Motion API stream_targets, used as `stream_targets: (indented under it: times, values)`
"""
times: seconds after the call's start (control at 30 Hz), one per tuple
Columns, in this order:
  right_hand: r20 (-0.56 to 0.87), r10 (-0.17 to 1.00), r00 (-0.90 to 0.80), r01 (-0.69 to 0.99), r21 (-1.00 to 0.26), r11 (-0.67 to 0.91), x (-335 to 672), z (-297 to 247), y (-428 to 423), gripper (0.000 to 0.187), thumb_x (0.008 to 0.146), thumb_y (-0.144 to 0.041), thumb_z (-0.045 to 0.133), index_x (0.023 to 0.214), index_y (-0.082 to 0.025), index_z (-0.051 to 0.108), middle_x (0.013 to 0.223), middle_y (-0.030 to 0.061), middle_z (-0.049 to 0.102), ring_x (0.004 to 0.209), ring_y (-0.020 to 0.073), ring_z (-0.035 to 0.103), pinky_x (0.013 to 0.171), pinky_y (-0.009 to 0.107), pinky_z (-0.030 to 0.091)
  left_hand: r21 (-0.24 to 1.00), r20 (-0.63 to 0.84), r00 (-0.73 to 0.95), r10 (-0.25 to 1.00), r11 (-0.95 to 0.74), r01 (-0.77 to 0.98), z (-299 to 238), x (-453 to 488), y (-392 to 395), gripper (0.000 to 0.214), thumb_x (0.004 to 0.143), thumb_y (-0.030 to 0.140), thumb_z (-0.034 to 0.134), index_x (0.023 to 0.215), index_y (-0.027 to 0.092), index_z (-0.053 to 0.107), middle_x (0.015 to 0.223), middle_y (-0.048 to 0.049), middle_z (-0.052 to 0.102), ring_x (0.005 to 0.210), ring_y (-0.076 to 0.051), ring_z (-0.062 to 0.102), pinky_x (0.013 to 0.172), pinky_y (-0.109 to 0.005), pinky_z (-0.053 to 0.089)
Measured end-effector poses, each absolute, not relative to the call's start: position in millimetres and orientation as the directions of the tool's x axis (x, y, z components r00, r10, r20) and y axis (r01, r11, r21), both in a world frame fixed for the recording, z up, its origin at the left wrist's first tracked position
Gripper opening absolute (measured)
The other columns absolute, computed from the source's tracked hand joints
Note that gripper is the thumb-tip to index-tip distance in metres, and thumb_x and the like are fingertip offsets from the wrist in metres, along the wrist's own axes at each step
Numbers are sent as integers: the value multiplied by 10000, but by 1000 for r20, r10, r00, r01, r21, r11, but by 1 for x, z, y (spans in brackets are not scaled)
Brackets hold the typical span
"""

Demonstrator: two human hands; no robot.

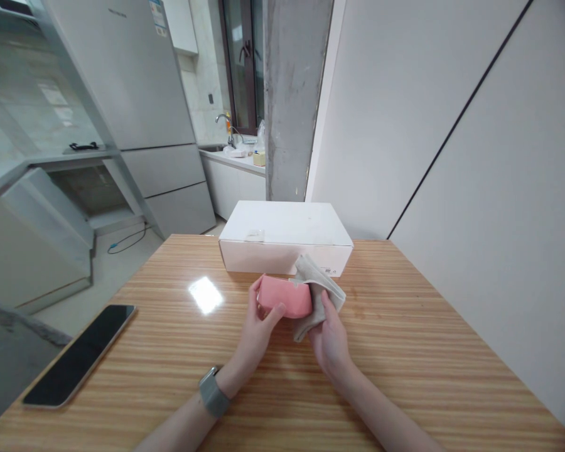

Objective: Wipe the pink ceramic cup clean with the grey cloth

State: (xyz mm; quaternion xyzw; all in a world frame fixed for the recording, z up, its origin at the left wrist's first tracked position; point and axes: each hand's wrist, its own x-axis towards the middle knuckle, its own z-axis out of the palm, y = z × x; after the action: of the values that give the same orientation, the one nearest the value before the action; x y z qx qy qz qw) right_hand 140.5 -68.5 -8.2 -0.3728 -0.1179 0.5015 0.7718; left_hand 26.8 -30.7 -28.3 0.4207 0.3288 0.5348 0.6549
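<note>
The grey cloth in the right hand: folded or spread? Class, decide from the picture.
Folded: the grey cloth lies doubled in the right hand, pressed against the pink object.

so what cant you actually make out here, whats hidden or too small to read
All from the head view:
The pink object: its right end is covered by the grey cloth and its underside by the left hand, so what it is stays unclear.
The right hand: its grip on the cloth is partly hidden by the cloth's folds.
The small print on the white box: too small to read.
The items by the sink: too small and distant to identify.
</note>
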Motion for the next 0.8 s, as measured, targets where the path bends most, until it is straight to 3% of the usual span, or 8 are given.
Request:
stream_targets:
  times: [0.1, 0.17, 0.27, 0.43, 0.63, 0.8]
  values:
    - [-187, 846, 500, -688, -679, 257, 145, -7, -66, 261, 756, -409, 714, 957, -242, 715, 956, -18, 774, 1021, 157, 689, 789, 221, 587, 833, -36, 298, 954, 193, -518, -31, 28, -30, 618, 842, 560, 612, 1381, 318, 431, 1440, -75, 496, 1295, -248, 493, 970, -348, 477]
    - [-228, 833, 505, -716, -649, 256, 150, -6, -63, 246, 779, -385, 673, 964, -227, 709, 959, -5, 775, 996, 161, 695, 796, 230, 584, 818, -30, 355, 934, 227, -528, -30, 26, -30, 567, 878, 549, 569, 1383, 316, 460, 1461, -69, 486, 1325, -252, 466, 1003, -366, 458]
    - [-301, 824, 480, -762, -609, 221, 157, -4, -61, 230, 773, -353, 662, 952, -212, 697, 911, -2, 778, 908, 179, 714, 791, 271, 590, 856, 28, 356, 934, 162, -490, -28, 21, -29, 549, 874, 446, 629, 1381, 293, 485, 1437, -76, 517, 1310, -254, 482, 1051, -375, 416]
    - [-330, 868, 370, -804, -582, 122, 156, 2, -65, 209, 768, -361, 686, 912, -210, 693, 839, 8, 780, 837, 208, 728, 764, 316, 604, 863, 84, 337, 938, 101, -495, -27, 18, -29, 735, 740, 413, 781, 1384, 222, 485, 1382, -126, 558, 1289, -294, 495, 1096, -410, 369]
    - [-275, 900, 338, -773, -626, 99, 149, 0, -67, 344, 792, -523, 667, 944, -217, 699, 842, 28, 783, 898, 254, 736, 737, 356, 621, 778, 31, 507, 861, 298, -553, -20, 19, -32, 661, 781, 464, 733, 1358, 253, 492, 1378, -128, 554, 1282, -303, 505, 1067, -467, 406]
    - [-243, 901, 359, -747, -653, 121, 149, 0, -68, 388, 776, -544, 692, 967, -206, 708, 895, 30, 786, 900, 240, 739, 713, 321, 625, 799, 37, 477, 878, 261, -542, -18, 18, -31, 589, 798, 403, 728, 1323, 246, 511, 1364, -129, 559, 1240, -297, 536, 1018, -446, 455]
